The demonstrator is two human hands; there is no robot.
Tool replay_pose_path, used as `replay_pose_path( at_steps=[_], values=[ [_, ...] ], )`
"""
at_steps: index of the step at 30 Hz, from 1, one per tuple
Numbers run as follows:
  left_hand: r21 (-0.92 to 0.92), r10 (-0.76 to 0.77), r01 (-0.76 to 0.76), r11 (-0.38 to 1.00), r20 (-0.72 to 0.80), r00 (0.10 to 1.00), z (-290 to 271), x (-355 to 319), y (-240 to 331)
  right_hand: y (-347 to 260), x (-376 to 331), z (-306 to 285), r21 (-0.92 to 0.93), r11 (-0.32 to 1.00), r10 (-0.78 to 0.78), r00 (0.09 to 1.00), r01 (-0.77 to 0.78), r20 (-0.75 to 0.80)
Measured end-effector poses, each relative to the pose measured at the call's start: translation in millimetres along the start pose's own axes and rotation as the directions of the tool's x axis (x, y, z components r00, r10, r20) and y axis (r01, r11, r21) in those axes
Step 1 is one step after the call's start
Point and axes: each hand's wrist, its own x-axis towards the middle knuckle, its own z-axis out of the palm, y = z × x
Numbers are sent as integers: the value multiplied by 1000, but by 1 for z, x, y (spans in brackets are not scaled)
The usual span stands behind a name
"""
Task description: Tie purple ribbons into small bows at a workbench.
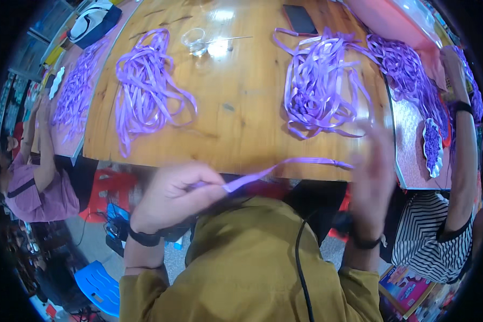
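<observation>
At the table's near edge, my left hand (180, 190) is closed in a pinch on the end of a purple ribbon (257, 175). From there the ribbon runs right across the wood and passes beside my right hand (373, 177). That hand is raised at the right corner of the table and smeared by motion, so its fingers cannot be made out. Beyond it lies a large loose heap of purple ribbons (319, 80). A second heap of purple ribbons (147, 86) is spread on the left part of the table.
A small glass dish (198, 48) with a thin stick (228, 39) stands at the far middle of the wooden table (236, 123). A dark phone (299, 20) lies beyond the right heap. People sit at both sides, with more purple ribbons (408, 70) before the right one.
</observation>
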Motion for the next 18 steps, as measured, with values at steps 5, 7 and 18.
replay_pose_path(
  at_steps=[5,7,18],
  values=[
    [-85,199,-192,978,85,976,28,18,9,-51,-5,56,516,856,-205,902,-24,381],
    [-94,173,-166,982,82,981,29,19,8,-55,-2,59,565,825,-274,887,19,371],
    [-88,22,-22,996,-4,1000,16,6,11,-48,-2,51,247,938,-298,929,243,219]
  ],
)
